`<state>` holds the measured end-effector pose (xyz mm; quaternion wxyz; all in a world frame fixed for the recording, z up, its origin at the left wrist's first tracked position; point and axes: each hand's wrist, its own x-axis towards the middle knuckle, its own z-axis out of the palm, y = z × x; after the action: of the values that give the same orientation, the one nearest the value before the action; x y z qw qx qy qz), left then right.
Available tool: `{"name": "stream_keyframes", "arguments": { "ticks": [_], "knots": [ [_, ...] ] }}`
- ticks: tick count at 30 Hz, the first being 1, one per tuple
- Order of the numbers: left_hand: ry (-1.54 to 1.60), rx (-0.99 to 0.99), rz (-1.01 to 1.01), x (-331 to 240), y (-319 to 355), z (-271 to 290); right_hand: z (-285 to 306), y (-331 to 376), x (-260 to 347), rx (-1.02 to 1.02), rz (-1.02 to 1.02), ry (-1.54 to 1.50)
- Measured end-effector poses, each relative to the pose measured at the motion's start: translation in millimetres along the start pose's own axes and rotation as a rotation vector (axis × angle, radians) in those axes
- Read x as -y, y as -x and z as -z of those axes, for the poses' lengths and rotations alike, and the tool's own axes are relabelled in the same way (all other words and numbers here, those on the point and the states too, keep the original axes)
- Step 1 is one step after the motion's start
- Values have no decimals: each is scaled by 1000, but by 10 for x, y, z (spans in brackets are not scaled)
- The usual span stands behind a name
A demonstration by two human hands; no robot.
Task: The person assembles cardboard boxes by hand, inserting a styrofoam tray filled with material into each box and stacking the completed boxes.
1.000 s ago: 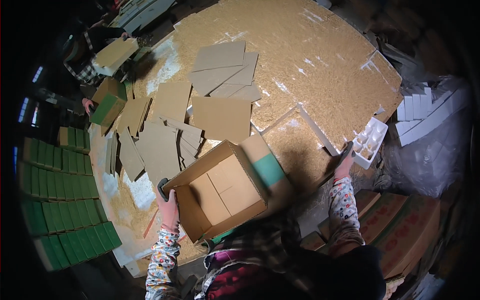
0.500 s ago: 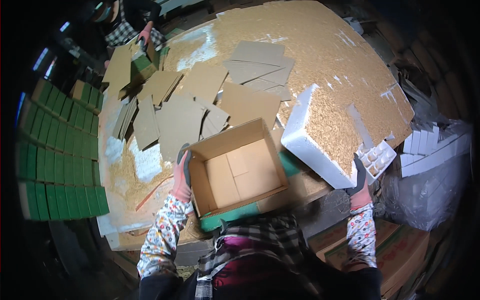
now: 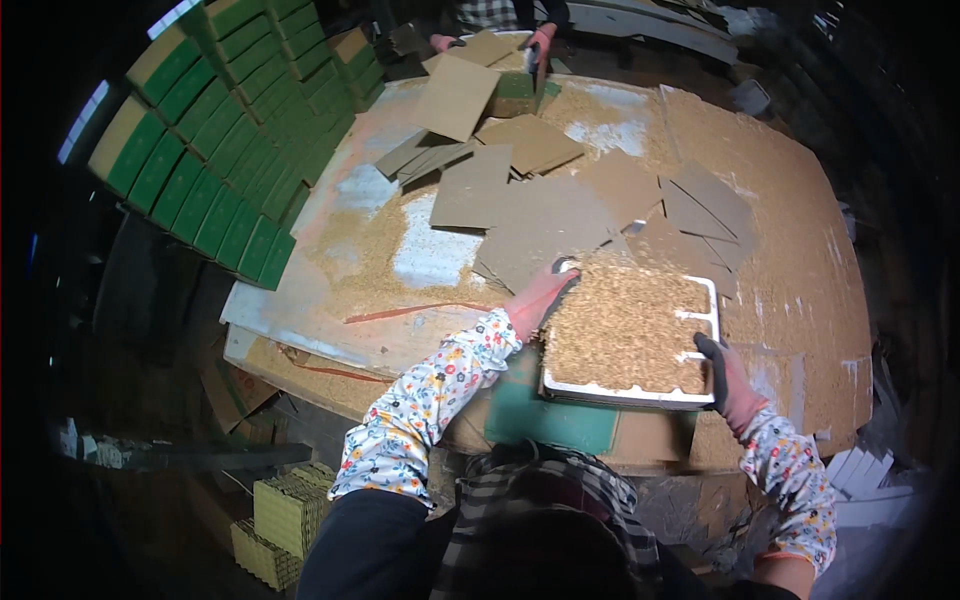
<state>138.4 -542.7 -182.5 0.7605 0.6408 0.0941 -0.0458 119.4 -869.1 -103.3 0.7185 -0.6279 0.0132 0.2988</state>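
Observation:
Between both hands is a white foam box (image 3: 712, 300) filled with tan, husk-like flakes (image 3: 630, 330), its rim showing at the right and front. My left hand (image 3: 543, 297), in a pink and dark glove, grips its far left corner. On the right side, my right hand (image 3: 730, 383) closes on the edge near the front corner. A green cardboard panel (image 3: 550, 412) shows in front of and below the foam box. The rest of the carton is hidden, so I cannot tell whether the foam box is inside it or above it.
Loose cardboard sheets (image 3: 545, 215) lie across the flake-strewn table (image 3: 810, 260). Green cartons (image 3: 215, 170) are stacked at the left. Another person's gloved hand (image 3: 543, 38) is at a carton across the table. Yellowish egg-tray-like stacks (image 3: 290, 510) stand low at left.
My left hand has let go of the open carton and taken hold of the foam box. The foam box has moved left, over where the carton was. My view has turned left.

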Motion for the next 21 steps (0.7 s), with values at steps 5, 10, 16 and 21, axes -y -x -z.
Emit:
{"name": "stream_keyframes", "arguments": {
  "ticks": [5,10,16,21],
  "knots": [
    [-706,-236,-173,193,84,108,142,-365,-639,-434,579,651],
    [-777,-258,-120,4,46,-163,958,-1313,194,-836,735,1273],
    [-725,-247,-112,4,75,-11,1635,-2292,-77,-426,621,1723],
    [-446,-431,-353,-601,169,-130,625,-997,766,-435,1098,1498]
  ]
}}
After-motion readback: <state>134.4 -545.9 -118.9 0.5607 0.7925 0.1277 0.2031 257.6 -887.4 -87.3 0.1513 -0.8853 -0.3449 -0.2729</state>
